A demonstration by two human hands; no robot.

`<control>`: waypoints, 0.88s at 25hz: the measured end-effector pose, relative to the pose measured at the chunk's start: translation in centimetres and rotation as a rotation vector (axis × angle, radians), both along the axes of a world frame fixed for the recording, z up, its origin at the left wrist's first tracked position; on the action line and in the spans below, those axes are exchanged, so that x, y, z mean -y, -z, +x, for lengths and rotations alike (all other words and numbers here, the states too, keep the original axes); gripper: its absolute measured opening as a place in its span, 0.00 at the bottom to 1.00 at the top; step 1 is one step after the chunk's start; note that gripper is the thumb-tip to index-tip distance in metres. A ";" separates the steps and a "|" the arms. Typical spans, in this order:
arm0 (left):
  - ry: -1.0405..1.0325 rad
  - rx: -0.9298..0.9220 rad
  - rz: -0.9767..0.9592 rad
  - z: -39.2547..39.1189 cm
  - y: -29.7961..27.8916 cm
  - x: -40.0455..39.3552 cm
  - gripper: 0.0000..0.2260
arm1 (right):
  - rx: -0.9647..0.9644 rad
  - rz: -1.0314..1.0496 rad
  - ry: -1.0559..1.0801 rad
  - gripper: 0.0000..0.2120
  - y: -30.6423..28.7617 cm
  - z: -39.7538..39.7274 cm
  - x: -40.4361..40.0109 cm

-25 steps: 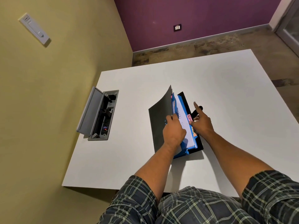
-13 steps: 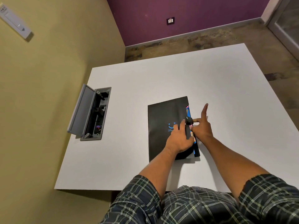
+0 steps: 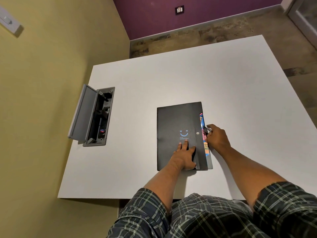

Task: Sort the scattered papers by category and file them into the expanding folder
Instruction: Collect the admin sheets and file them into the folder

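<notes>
The black expanding folder [image 3: 173, 122] lies flat on the white table [image 3: 223, 83], its cover down, with a blue smiley print and a small snap button on it. Coloured index tabs and paper edges [image 3: 205, 145] stick out along its right side. My left hand [image 3: 185, 155] presses flat on the cover with straight fingers. My right hand [image 3: 217, 137] is at the folder's right edge, its fingers curled round the black closure strap there. No loose papers show on the table.
A grey cable box [image 3: 93, 115] with its lid raised is set into the table at the left. The yellow wall runs close along the table's left side. My plaid shorts fill the bottom of the view at the near table edge.
The folder's cover came down from upright to flat over the papers. My left hand moved from the pages onto the cover. My right hand stayed at the right edge, on the strap.
</notes>
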State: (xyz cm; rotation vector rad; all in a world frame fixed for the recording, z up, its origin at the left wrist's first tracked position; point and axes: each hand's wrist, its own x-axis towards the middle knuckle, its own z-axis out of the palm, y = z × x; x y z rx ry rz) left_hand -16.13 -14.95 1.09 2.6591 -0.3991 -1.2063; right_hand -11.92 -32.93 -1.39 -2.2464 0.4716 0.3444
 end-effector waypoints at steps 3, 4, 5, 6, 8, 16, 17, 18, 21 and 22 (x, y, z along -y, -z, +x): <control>0.009 -0.005 0.005 0.1 0.2 -0.1 0.39 | -0.002 -0.073 -0.083 0.25 -0.1 0.0 0.1; 0.014 -0.005 0.009 0.1 0.3 -0.1 0.39 | 0.006 -0.114 -0.149 0.24 0.0 -0.1 0.2; 0.021 -0.006 0.016 0.1 0.3 -0.1 0.39 | 0.012 -0.172 -0.219 0.23 0.2 -0.2 0.2; 0.028 -0.009 0.023 0.1 0.4 -0.2 0.39 | 0.018 -0.237 -0.270 0.22 0.3 -0.4 0.1; 0.038 -0.020 0.029 0.1 0.4 -0.2 0.40 | 0.054 -0.332 -0.289 0.19 0.3 -0.8 0.0; 0.045 -0.054 0.022 0.5 0.5 -0.4 0.40 | 0.019 -0.614 -0.621 0.13 -0.3 -0.8 -2.5; 0.046 -0.054 0.019 0.5 0.6 -0.4 0.40 | 0.011 -0.627 -0.626 0.14 -0.3 -0.9 -2.6; 0.049 -0.054 0.017 0.6 0.7 -0.5 0.40 | 0.004 -0.652 -0.637 0.15 -0.5 -1.0 -2.8; 0.057 -0.060 0.022 0.7 0.9 -0.6 0.40 | 0.021 -0.775 -0.710 0.19 -0.2 -1.2 -3.3; 0.062 -0.062 0.028 0.8 1.0 -0.6 0.41 | 0.018 -0.811 -0.736 0.21 -0.2 -1.2 -3.6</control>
